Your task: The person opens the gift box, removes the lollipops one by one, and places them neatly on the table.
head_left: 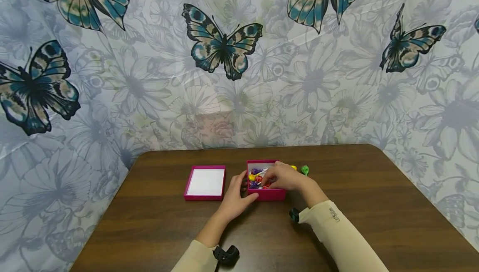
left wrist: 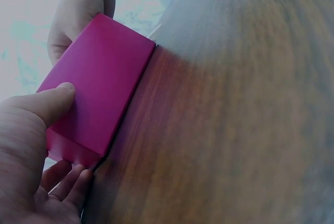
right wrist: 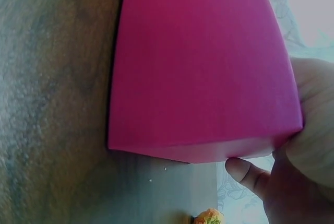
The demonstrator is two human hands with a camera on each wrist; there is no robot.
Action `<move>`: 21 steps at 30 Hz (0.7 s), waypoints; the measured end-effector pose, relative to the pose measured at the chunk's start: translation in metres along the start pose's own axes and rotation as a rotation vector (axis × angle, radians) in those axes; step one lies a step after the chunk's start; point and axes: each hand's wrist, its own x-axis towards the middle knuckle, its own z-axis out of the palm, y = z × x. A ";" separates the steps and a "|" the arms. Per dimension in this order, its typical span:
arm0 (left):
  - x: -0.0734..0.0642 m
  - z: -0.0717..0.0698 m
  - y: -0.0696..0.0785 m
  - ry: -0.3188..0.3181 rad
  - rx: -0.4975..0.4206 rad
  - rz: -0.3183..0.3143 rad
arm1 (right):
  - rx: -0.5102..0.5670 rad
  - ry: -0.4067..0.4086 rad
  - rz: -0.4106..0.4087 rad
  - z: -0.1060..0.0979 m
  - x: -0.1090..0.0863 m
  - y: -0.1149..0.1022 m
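Observation:
A pink open box (head_left: pixel 266 194) stands on the table with several wrapped lollipops (head_left: pixel 255 177) inside, purple, yellow and red. My left hand (head_left: pixel 236 197) holds the box at its near left corner. In the left wrist view the thumb lies on the front wall, while the other fingers are at the side wall. My right hand (head_left: pixel 286 177) reaches over the right rim, its fingers bent down among the lollipops. What those fingertips touch is hidden by the hand and the box wall. In the right wrist view the box (right wrist: pixel 203 67) covers much of the picture.
Left of the box lies its pink lid (head_left: pixel 205 183), white inside facing up. A green-wrapped lollipop (head_left: pixel 304 169) and a yellow one (head_left: pixel 294 167) are beyond my right hand. The brown table (head_left: pixel 149 222) ends at a butterfly-patterned cloth (head_left: pixel 299 110).

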 end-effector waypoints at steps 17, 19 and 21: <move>0.000 0.000 0.000 0.016 -0.008 0.021 | 0.077 0.038 0.024 0.000 -0.002 0.000; -0.001 0.001 0.001 0.017 -0.012 0.020 | 0.084 0.060 0.024 0.000 -0.003 0.000; -0.001 0.001 0.001 0.018 -0.018 0.014 | 0.085 0.090 0.012 0.001 -0.004 0.000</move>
